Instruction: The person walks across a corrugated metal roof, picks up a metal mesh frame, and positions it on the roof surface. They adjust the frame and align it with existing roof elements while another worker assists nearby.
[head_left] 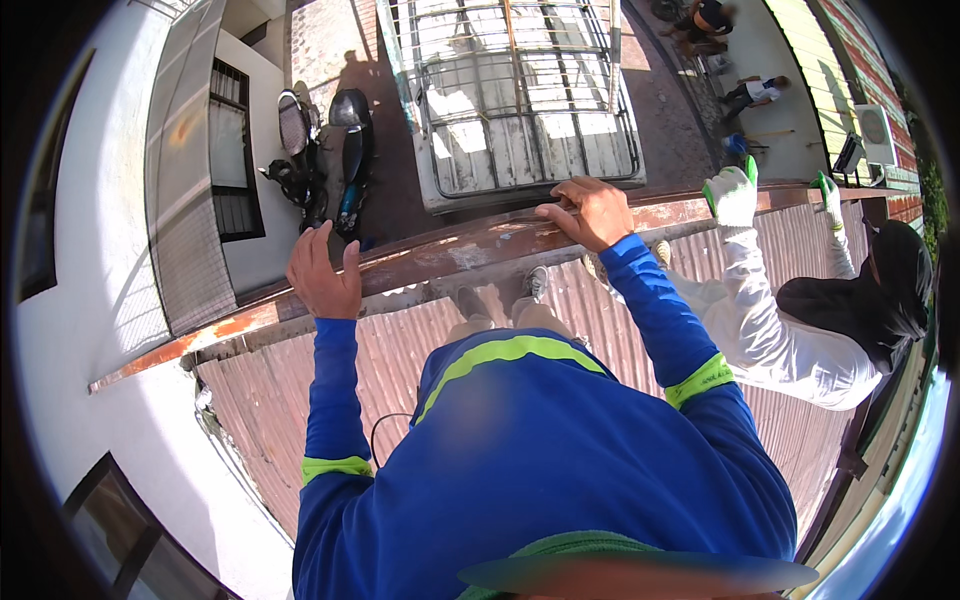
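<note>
left hand clasps long rusty metal roof-edge beam | right hand grips it too | keep both holds firm, weight low

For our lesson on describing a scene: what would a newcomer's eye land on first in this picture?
First, the person's left hand and right hand gripping a rusty metal rail at the edge of a corrugated roof. Far below stands a truck with parked motorcycles beside it. At right, a co-worker's white-and-green gloved hand holds the same rail.
</note>
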